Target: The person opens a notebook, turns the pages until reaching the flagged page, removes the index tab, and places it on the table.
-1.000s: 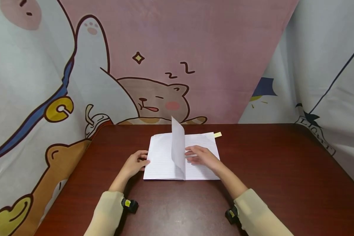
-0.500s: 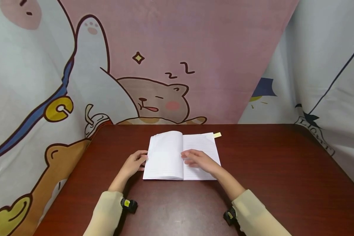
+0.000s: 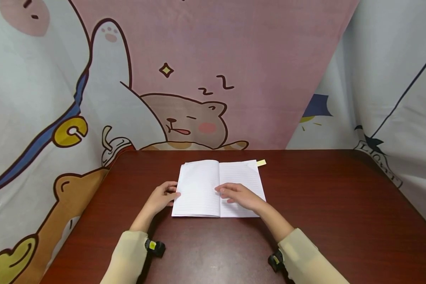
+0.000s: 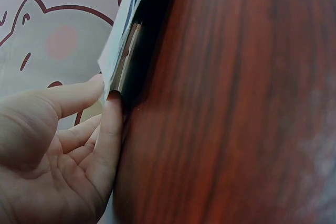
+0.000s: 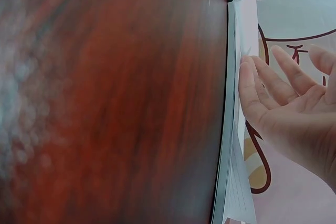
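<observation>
An open notebook (image 3: 198, 193) with lined white pages lies flat on the table, a pale yellow tab (image 3: 261, 162) sticking out at its upper right corner. At its left edge my left hand (image 3: 160, 198) pinches the pages, thumb on top and fingers at the side; the left wrist view shows the thumb and a finger on the notebook's edge (image 4: 122, 51). My right hand (image 3: 244, 196) is over the right page near the centre fold, fingers loosely extended and holding nothing. In the right wrist view the right hand (image 5: 294, 95) has its fingertips close to the page surface.
The dark red-brown wooden table (image 3: 326, 197) extends around the notebook. Behind it hangs a cloth (image 3: 262, 59) with cartoon animals. Each wrist wears a small black device, the left one (image 3: 155, 247) and the right one (image 3: 275, 261), beside cream sleeves.
The page that stood upright near the fold has come down onto the left side and flattened. My right hand has moved slightly left toward the fold. My left hand has stayed at the left edge.
</observation>
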A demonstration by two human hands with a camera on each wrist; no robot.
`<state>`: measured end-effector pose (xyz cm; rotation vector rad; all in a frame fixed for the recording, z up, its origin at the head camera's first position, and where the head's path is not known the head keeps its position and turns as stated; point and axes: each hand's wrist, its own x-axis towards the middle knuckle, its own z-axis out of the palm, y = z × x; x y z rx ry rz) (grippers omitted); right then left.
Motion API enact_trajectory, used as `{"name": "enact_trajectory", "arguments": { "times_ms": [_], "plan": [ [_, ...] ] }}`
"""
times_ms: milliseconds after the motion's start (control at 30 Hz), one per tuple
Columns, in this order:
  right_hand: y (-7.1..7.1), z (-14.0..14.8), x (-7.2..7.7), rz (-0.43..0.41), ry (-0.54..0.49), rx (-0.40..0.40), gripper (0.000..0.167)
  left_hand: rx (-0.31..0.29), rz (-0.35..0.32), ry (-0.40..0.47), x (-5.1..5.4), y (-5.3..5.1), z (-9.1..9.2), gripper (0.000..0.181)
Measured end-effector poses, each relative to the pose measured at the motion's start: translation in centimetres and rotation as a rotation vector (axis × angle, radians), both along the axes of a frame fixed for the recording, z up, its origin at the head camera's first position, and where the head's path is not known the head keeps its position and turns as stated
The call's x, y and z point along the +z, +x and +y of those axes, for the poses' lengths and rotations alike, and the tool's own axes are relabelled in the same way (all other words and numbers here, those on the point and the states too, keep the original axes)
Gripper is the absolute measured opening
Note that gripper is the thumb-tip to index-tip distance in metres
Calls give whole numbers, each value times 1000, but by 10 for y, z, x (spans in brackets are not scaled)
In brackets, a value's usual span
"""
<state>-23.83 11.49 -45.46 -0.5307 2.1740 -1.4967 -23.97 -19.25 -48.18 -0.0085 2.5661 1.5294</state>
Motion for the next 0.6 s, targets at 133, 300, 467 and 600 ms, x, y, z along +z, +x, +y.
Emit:
{"name": "enact_trajectory", "arguments": {
  "times_ms": [133, 300, 467, 600],
  "plan": [
    [0, 0, 0, 8, 10, 4, 42, -2, -1, 0, -1, 0, -1, 45],
    [0, 0, 0, 15, 8, -3, 41, -16, -1, 16, -1, 0, -2, 47],
    [-1, 2, -1, 31, -4, -16, 41, -6, -10, 16, -1, -1, -2, 47],
    [-3, 3, 0, 24, -10, -36, 41, -2, -12, 8, 0, -1, -2, 47]
  ]
}}
